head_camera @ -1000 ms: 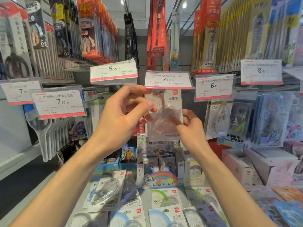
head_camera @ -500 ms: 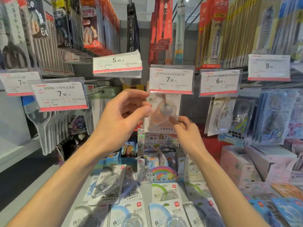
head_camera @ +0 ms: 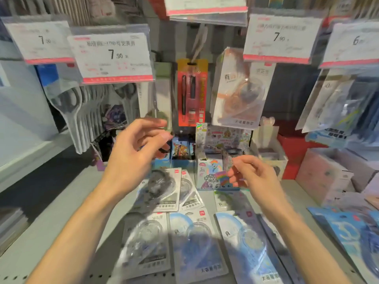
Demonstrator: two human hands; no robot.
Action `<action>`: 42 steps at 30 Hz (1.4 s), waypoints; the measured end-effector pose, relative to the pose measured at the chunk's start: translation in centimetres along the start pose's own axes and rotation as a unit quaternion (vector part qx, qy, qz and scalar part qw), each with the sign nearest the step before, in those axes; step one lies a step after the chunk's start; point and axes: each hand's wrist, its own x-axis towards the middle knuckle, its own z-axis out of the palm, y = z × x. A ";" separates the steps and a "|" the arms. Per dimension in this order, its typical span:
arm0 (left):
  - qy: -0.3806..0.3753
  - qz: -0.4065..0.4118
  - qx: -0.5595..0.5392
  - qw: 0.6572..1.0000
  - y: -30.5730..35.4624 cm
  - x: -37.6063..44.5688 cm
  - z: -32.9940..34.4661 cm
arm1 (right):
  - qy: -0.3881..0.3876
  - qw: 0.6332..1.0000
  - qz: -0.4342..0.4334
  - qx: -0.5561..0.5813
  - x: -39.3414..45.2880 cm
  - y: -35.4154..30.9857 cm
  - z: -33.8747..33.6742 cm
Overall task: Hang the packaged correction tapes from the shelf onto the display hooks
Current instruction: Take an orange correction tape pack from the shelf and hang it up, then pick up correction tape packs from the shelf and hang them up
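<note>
An orange-tinted correction tape pack (head_camera: pixel 239 93) hangs on a display hook under a 7.90 price tag (head_camera: pixel 281 36); neither hand touches it. My left hand (head_camera: pixel 136 154) hovers below and left of it, fingers loosely curled and holding nothing. Lower right, my right hand (head_camera: pixel 251 175) is also empty, its fingers relaxed. Several packaged correction tapes lie flat on the grey shelf (head_camera: pixel 61 222) beneath my forearms, among them a clear one (head_camera: pixel 144 240), a blue one (head_camera: pixel 196 238) and a dark one (head_camera: pixel 162 187).
A red pen pack (head_camera: pixel 191 93) hangs left of the hung tape, with scissors (head_camera: pixel 86 111) further left. A pony-print box (head_camera: pixel 211 173), small card boxes (head_camera: pixel 180 150), a red bin (head_camera: pixel 295 152) and a pink box (head_camera: pixel 326 173) stand along the back of the shelf.
Both hands let go of the orange-tinted pack, which now hangs on the hook, and dropped toward the shelf. The view tilted down.
</note>
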 end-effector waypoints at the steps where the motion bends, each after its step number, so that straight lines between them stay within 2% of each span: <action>1: 0.007 -0.010 0.002 1.000 -0.8 -0.5 -0.8 | -0.003 1.000 0.005 0.005 -0.2 0.5 0.6; 8: 0.005 -0.132 0.080 0.988 -9.0 -3.9 -5.7 | -0.029 0.998 0.055 -0.004 -1.9 3.4 5.6; 11: -0.026 -0.186 0.148 0.971 -12.4 -4.6 -5.7 | -0.050 0.996 0.075 -0.029 -2.2 4.5 7.6; 13: -0.063 -0.210 0.251 0.943 -14.2 -4.6 -5.5 | -0.059 0.993 0.086 -0.049 -2.1 5.3 8.5; 16: -0.145 -0.223 0.411 0.872 -15.5 -4.0 -5.3 | -0.077 0.987 0.081 -0.116 -1.8 6.4 9.5; 19: -0.199 -0.224 0.442 0.846 -15.9 -3.1 -4.9 | -0.073 0.977 0.066 -0.191 -1.1 7.4 10.1; 23: -0.219 -0.182 0.448 0.848 -16.0 -2.5 -4.1 | -0.071 0.965 0.073 -0.242 -0.6 7.9 10.9; 28: -0.196 -0.159 0.400 0.881 -16.5 -2.4 -4.5 | -0.069 0.966 0.103 -0.227 -0.6 7.9 11.1; 34: -0.154 -0.133 0.330 0.922 -15.5 -2.9 -5.4 | -0.033 0.978 0.100 -0.182 -0.1 6.5 12.2; 36: -0.144 -0.107 0.299 0.937 -14.7 -3.2 -5.5 | -0.049 0.981 0.111 -0.154 0.1 6.0 12.6; 39: -0.131 -0.059 0.259 0.955 -13.8 -4.1 -5.5 | -0.092 0.985 0.139 -0.045 0.3 5.7 13.5; 42: -0.132 -0.049 0.240 0.960 -13.1 -4.9 -5.6 | -0.076 0.986 0.149 0.025 0.4 5.7 14.1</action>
